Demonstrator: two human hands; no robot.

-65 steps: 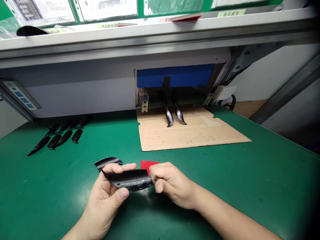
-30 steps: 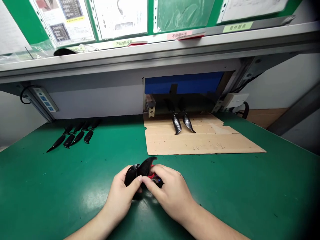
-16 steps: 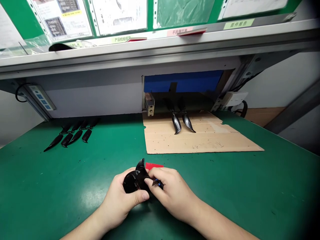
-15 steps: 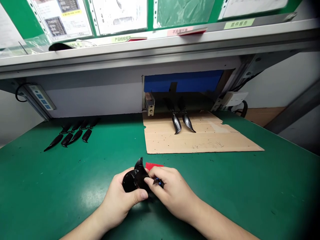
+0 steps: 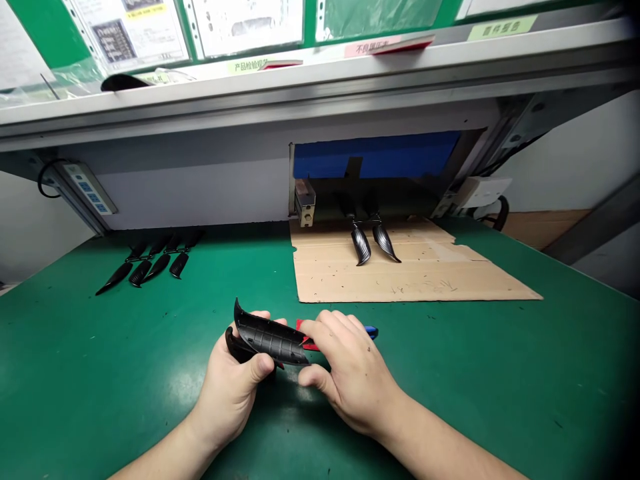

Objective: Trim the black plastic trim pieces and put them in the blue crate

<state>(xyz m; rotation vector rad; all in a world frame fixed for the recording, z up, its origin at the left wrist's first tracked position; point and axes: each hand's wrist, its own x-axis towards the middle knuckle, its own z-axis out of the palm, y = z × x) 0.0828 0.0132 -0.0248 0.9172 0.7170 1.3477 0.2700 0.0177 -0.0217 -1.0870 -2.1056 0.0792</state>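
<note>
My left hand (image 5: 234, 380) is closed around a pair of black curved plastic pieces. The upper black piece (image 5: 270, 339) shows its ribbed hollow inside, its pointed tip at the upper left. Beneath it the lower black piece (image 5: 240, 350) is partly covered by my thumb and the upper piece. My right hand (image 5: 345, 367) is closed around a small tool with a blue end (image 5: 371, 331), its middle hidden by the fingers. A thin pointed tip shows beside the black piece's right end. Something red (image 5: 310, 344) shows by the right fingers; whether it belongs to the tool I cannot tell.
Several black curved pieces (image 5: 143, 270) lie joined at the left of the green table (image 5: 150, 360). A cardboard sheet (image 5: 375, 287) bears two joined black pieces (image 5: 385, 243) near the blue-backed opening. A metal shelf edge (image 5: 320, 100) crosses above; a power strip (image 5: 90, 189) is at left.
The upper black piece has turned so its ribbed inside shows, lying lengthwise toward my right hand. My right hand has shifted slightly right, and more of the tool's blue end shows.
</note>
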